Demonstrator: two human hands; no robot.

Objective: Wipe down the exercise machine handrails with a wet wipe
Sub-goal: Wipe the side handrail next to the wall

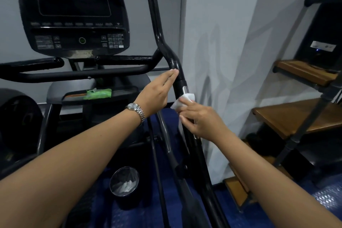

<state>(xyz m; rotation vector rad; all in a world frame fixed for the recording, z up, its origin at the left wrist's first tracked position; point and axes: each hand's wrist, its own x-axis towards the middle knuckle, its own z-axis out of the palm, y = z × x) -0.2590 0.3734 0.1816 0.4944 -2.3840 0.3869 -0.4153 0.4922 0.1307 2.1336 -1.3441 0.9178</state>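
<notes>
A white wet wipe [182, 102] sits against the black handrail [174, 63] just below its chrome band [185, 89], pinched by the curled fingers [186, 101] of a person's right hand [201, 122]; the left hand [155, 92], fingers straight and empty, touches the rail above, seemingly steadying it

Our left hand [155, 96] lies flat, straight fingertips touching the black handrail [173, 59]. Just below it, our right hand [200, 119] grips a white wet wipe [182, 101] against the rail. A green packet [98, 93] rests beneath the console [74, 15], and a bin [124, 181] stands on the floor.
</notes>
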